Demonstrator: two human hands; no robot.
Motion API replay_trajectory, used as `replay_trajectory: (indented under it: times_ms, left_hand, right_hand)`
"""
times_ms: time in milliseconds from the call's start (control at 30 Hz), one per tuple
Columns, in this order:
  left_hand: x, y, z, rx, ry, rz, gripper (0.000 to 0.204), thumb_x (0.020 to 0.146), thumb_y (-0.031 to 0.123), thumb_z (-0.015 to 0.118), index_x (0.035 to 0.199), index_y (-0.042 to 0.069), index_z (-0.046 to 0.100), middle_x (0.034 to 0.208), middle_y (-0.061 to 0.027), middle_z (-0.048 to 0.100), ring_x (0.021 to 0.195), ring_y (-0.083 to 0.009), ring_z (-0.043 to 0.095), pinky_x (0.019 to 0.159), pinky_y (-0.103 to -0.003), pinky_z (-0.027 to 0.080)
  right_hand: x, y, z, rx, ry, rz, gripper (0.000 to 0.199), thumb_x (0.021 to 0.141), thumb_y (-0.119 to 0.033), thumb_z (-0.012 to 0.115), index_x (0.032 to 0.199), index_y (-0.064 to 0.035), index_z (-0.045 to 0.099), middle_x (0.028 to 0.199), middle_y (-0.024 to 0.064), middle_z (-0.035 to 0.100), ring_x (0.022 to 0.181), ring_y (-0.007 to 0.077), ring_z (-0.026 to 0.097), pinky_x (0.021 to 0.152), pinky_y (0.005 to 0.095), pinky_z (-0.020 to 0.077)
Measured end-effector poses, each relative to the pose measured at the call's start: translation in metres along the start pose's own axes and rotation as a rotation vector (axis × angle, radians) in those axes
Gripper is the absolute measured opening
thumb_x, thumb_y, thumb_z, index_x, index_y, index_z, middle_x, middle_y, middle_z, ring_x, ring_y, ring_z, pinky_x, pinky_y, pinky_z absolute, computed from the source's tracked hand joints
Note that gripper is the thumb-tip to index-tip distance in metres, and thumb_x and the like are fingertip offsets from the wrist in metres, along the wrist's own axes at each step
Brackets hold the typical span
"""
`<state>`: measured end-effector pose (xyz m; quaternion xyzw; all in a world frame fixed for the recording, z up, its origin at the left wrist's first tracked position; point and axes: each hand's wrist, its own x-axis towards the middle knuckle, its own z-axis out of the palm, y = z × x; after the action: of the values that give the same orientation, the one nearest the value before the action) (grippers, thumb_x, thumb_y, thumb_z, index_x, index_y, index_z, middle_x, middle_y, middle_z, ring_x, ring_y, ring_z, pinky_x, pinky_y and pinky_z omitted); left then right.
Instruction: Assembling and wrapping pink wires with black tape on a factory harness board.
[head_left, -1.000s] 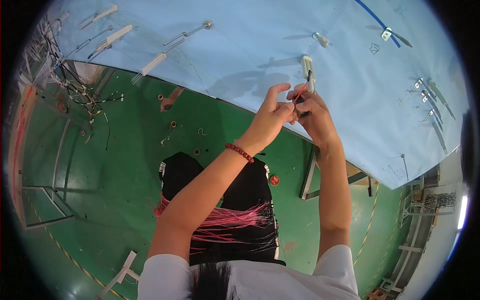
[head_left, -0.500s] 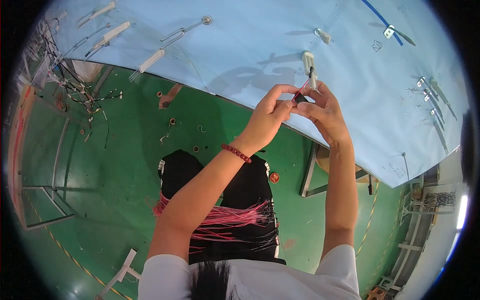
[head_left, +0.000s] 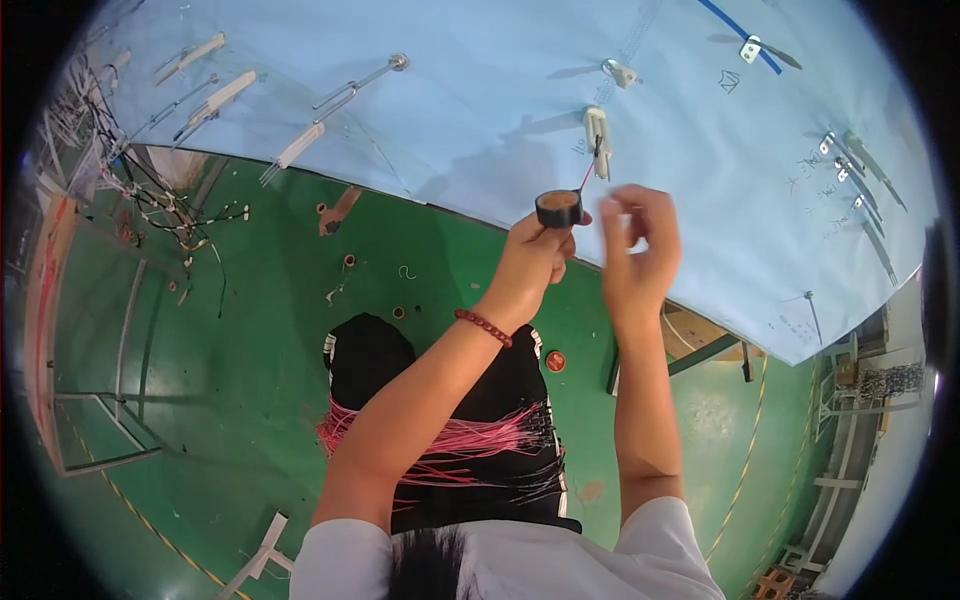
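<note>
My left hand (head_left: pixel 537 262) is closed on a roll of black tape (head_left: pixel 559 209), whose brown core faces up. From beside the roll a thin pink wire (head_left: pixel 587 178) runs up to a white forked holder (head_left: pixel 597 140) on the sloping pale-blue board. My right hand (head_left: pixel 643 245) is raised just right of the roll, apart from it, with bent fingers. Motion smears its fingertips, so whether they pinch anything cannot be made out. Across my lap lies a bundle of pink and black wires (head_left: pixel 480 432).
The pale-blue board (head_left: pixel 470 110) carries several metal and white holders (head_left: pixel 300 145) that stick up. Bundled cables (head_left: pixel 150 185) hang at the left. A metal frame (head_left: pixel 110 430) stands on the green floor (head_left: pixel 250 400), where small scraps and rings lie scattered.
My hands were together at the wire below the white holder; now they are apart. The left hand has lowered slightly and the tape roll shows fully, while the right hand has drawn back.
</note>
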<state>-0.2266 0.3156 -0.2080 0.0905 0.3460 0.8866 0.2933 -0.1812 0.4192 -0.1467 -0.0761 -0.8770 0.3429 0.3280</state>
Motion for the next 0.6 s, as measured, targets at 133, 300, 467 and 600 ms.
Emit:
replay_trajectory:
  times_ms: [133, 300, 467, 600]
  left_hand:
    - [-0.001, 0.0, -0.001, -0.167, -0.072, -0.121, 0.017, 0.095, 0.02, 0.051, 0.095, 0.006, 0.06, 0.059, 0.0073, 0.034, 0.051, -0.0032, 0.027, 0.045, -0.02, 0.021]
    - [0.0, 0.005, -0.013, -0.382, -0.248, -0.228, 0.017, 0.095, 0.025, 0.052, 0.094, 0.011, 0.06, 0.056, 0.0073, 0.033, 0.048, -0.0045, 0.025, 0.043, -0.02, 0.02]
    - [-0.015, 0.017, -0.014, 0.091, -0.103, -0.188, 0.019, 0.096, 0.026, 0.05, 0.089, 0.009, 0.058, 0.057, 0.0075, 0.032, 0.048, -0.0035, 0.026, 0.045, -0.02, 0.02]
    - [-0.023, 0.005, -0.024, 0.873, 0.077, 0.371, 0.022, 0.095, 0.018, 0.049, 0.085, 0.001, 0.057, 0.06, 0.004, 0.044, 0.054, -0.0057, 0.04, 0.049, -0.022, 0.031]
  right_hand:
    - [0.019, 0.035, 0.013, 0.825, -0.22, 0.357, 0.023, 0.09, -0.022, 0.047, 0.101, -0.0041, 0.055, 0.104, 0.0066, 0.058, 0.096, 0.0181, 0.055, 0.087, 0.0321, 0.0432]
    - [0.009, 0.049, 0.035, 1.151, -0.492, 0.534, 0.023, 0.09, -0.022, 0.047, 0.099, -0.0026, 0.055, 0.1, 0.009, 0.058, 0.097, 0.0191, 0.055, 0.086, 0.0325, 0.0447]
    - [-0.009, 0.06, 0.034, 1.226, -0.435, 0.497, 0.02, 0.091, -0.02, 0.05, 0.088, -0.0013, 0.054, 0.091, 0.0078, 0.058, 0.09, 0.02, 0.058, 0.081, 0.0338, 0.047]
    - [-0.027, 0.034, 0.019, 0.776, -0.276, 0.358, 0.022, 0.09, -0.025, 0.053, 0.086, -0.003, 0.056, 0.088, 0.0073, 0.058, 0.082, 0.0199, 0.059, 0.073, 0.0333, 0.0478]
